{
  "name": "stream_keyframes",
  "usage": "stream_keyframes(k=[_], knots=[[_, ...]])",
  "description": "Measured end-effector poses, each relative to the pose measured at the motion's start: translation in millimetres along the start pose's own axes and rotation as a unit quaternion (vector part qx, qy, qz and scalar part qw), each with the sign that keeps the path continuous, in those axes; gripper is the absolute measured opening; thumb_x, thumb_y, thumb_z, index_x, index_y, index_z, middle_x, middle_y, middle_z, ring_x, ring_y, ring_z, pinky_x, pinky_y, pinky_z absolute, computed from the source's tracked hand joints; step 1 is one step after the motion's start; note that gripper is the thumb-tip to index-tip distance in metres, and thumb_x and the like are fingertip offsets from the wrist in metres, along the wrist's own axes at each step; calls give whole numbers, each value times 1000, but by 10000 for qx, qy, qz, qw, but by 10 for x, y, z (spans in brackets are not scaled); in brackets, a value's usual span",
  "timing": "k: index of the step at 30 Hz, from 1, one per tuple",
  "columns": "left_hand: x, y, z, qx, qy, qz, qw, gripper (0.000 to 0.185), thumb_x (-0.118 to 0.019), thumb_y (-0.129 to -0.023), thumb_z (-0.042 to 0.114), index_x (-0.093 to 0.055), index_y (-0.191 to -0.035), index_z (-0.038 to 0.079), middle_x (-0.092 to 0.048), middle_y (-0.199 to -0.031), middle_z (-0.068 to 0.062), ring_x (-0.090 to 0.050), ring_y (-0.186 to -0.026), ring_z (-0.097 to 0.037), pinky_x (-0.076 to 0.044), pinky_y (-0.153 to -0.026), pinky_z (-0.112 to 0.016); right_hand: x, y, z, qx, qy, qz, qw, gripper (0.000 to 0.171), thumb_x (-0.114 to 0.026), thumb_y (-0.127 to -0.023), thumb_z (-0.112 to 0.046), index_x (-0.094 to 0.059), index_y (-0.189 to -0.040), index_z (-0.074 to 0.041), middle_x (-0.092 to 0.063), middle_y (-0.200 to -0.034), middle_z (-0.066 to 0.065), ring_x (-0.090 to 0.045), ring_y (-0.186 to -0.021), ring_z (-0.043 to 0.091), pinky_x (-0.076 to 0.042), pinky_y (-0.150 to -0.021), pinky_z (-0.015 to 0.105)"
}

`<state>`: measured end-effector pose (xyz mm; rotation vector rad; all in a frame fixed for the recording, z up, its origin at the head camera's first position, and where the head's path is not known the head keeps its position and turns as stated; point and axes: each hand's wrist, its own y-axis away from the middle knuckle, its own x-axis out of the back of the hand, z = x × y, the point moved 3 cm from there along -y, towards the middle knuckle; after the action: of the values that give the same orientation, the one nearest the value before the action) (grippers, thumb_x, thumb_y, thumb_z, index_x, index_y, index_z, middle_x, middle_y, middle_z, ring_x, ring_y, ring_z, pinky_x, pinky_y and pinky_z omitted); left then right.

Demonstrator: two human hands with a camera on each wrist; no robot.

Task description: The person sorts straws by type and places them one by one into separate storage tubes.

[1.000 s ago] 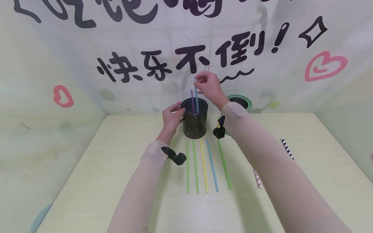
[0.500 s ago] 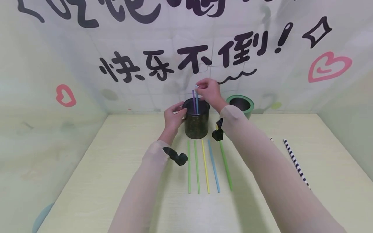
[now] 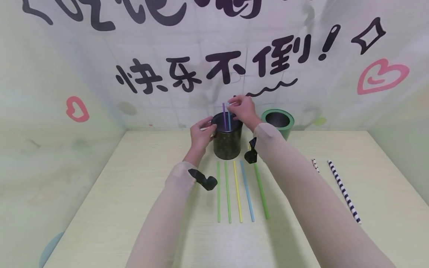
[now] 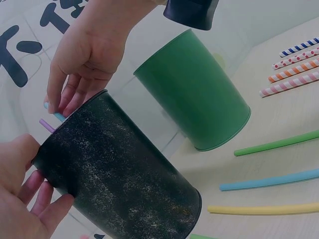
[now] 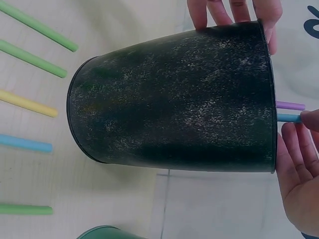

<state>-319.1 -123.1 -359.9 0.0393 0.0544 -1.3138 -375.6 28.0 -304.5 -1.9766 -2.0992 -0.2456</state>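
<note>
A dark, scuffed black bucket (image 3: pixel 227 144) stands upright near the back of the table. My left hand (image 3: pixel 200 138) holds it by the left side of its rim, thumb near the top edge and fingers against the wall. Over the mouth, my right hand (image 3: pixel 244 111) pinches the top of a blue straw (image 5: pixel 288 118), whose lower part goes down inside the bucket. Beside it a purple straw (image 3: pixel 224 116) sticks up from the same bucket; both lower ends are hidden by its wall in the wrist views.
A green bucket (image 4: pixel 194 94) stands just right of the black one. In front lie several plain straws, green (image 3: pixel 219 191), yellow (image 3: pixel 238 191) and blue (image 3: pixel 247 191) among them. Farther right are patterned straws, including a navy-striped straw (image 3: pixel 344 191) and a pink-striped straw (image 4: pixel 289 83).
My right hand has come down toward the bucket's mouth, and the blue straw has sunk deeper into it. My left hand keeps its hold on the rim.
</note>
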Motion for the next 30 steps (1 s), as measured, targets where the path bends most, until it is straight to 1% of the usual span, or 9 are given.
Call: stream_keyframes(k=[9,18,26,30], knots=[[-2,0,-3,28,-39,-19,10000,35,-63,-83,2,-62,-118,6,-53,-98,-10,-54,-76,-15,-56,-68,-35,-11,-35,29,-52,19,-115,9999,26,-60,-85,-5,-62,-111,-1,-60,-94,14,-58,-79,21,-56,-66,33],[-17,7,1,8,-61,1,10000,36,-63,-83,2,-62,-118,6,-53,-98,-10,-54,-75,-14,-56,-68,-35,4,-34,7,-124,171,-283,9994,30,-58,-87,-8,-59,-117,-3,-60,-99,16,-58,-83,24,-56,-69,35],[-18,7,7,36,-74,-13,10000,36,-63,-82,2,-62,-118,7,-53,-99,-10,-54,-76,-15,-56,-68,-35,90,43,-93,5,248,-354,9991,29,-59,-87,-8,-60,-116,-2,-60,-97,14,-57,-80,21,-56,-70,36],[-9,-2,5,75,-60,1,10000,36,-63,-82,2,-62,-118,7,-53,-98,-10,-54,-76,-15,-56,-68,-35,143,116,-125,15,283,-510,9983,29,-60,-87,-7,-60,-115,-2,-60,-98,14,-57,-83,22,-56,-70,36]])
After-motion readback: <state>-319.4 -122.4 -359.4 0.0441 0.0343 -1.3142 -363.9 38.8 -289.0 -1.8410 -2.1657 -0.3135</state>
